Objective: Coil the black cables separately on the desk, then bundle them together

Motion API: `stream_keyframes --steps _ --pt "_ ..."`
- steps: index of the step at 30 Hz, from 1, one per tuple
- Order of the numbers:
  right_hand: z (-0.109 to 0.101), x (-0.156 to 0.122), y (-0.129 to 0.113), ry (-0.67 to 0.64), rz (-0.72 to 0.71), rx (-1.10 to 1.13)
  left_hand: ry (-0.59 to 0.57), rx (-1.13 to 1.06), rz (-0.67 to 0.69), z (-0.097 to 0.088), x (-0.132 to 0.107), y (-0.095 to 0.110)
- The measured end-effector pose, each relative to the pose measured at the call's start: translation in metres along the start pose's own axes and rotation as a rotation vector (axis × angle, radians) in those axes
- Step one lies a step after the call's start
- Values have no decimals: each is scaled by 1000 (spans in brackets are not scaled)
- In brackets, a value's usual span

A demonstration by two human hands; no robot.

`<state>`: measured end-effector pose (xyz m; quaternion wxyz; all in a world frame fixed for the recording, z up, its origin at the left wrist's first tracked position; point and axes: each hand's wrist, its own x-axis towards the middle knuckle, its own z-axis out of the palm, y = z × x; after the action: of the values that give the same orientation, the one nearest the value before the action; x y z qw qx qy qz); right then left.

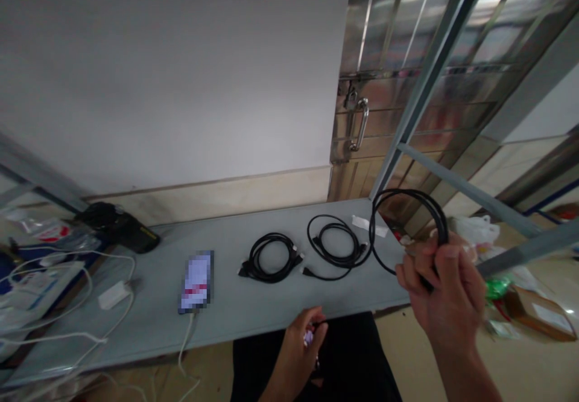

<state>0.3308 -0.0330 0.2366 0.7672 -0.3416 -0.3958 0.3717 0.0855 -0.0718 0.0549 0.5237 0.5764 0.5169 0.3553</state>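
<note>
My right hand [446, 287] is raised off the table's right end, its fingers closed round a coiled black cable [409, 194]. The loop of that cable hangs left of my fingers and partly overlaps the view of a second black cable coil [337, 257] on the table. Left of that lies another black cable coil [271, 258], with dark plugs at its ends. My left hand [305, 335] is above my lap at the table's front edge, fingers curled. A small pale, shiny bit shows inside it, too hidden to name.
A phone [196, 281] with a white charging cable lies on the grey table [226, 323]. White adapter [113, 295], tangled wires and a black object [120, 227] are further left. A metal frame post [423, 97] rises at the right; a cardboard box [540, 312] and bags are beyond.
</note>
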Motion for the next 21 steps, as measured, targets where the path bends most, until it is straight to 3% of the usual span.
stream_keyframes --steps 3,6,9,11,15,19,21 --pt "5 -23 -17 -2 103 78 -105 -137 -153 24 6 -7" --pt "2 -41 -31 -14 187 136 -157 -284 -352 42 6 -27" --pt "-11 -54 -35 -13 294 163 -84 -495 -507 51 1 -49" --pt "-24 -61 -29 -19 354 167 41 -635 -510 51 -4 -59" --pt "-44 -74 1 2 413 143 268 -658 -408 37 -19 -63" --pt "-59 -86 36 14 516 -11 345 -468 -277 4 -36 -48" --pt "-69 -88 50 0 496 -124 372 -324 -217 -19 -44 -37"
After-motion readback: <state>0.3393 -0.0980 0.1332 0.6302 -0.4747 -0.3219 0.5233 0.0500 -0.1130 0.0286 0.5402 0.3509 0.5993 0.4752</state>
